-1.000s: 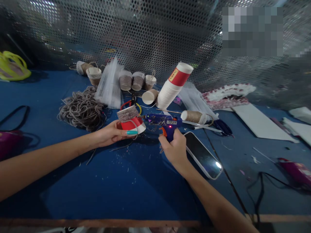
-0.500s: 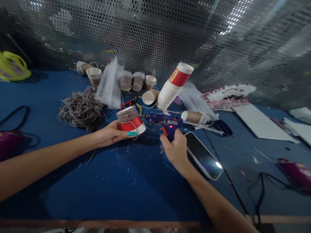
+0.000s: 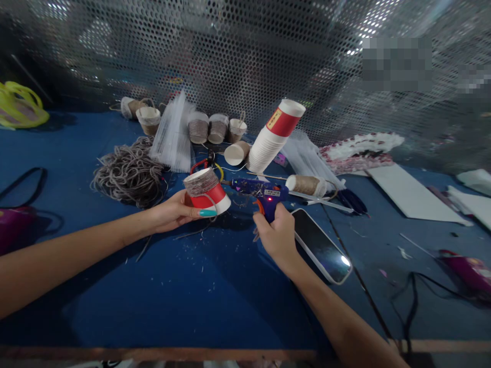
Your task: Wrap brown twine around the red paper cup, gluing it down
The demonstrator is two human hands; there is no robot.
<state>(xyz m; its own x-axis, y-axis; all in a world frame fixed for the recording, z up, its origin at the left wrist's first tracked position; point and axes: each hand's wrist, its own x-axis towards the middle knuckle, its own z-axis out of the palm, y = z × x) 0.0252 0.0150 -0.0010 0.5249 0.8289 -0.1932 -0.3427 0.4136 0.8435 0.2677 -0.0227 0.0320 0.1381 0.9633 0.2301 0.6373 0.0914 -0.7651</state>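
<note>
My left hand [image 3: 177, 210] is closed round a red and white paper cup [image 3: 215, 198], tilted, with its open end facing down and right. Grey cord [image 3: 202, 183] is wound in rows about the cup's upper part, and a loose length hangs beside the thumb. My right hand [image 3: 276, 236] grips a blue hot glue gun [image 3: 261, 189] by its handle, with fingers near the orange trigger. A red light glows on the gun. Its nozzle points left and sits close to the cord-wrapped part of the cup; whether they touch I cannot tell.
A heap of grey cord [image 3: 129, 173] lies left of the cup. Behind stand several wrapped cups [image 3: 198, 128] and a leaning stack of paper cups [image 3: 267, 145]. A phone [image 3: 321, 247] lies by my right wrist. White boards [image 3: 416, 194] are at right, before a perforated metal panel [image 3: 245, 56].
Almost nothing differs. The cup and the glue gun stay in nearly the same place, both still held.
</note>
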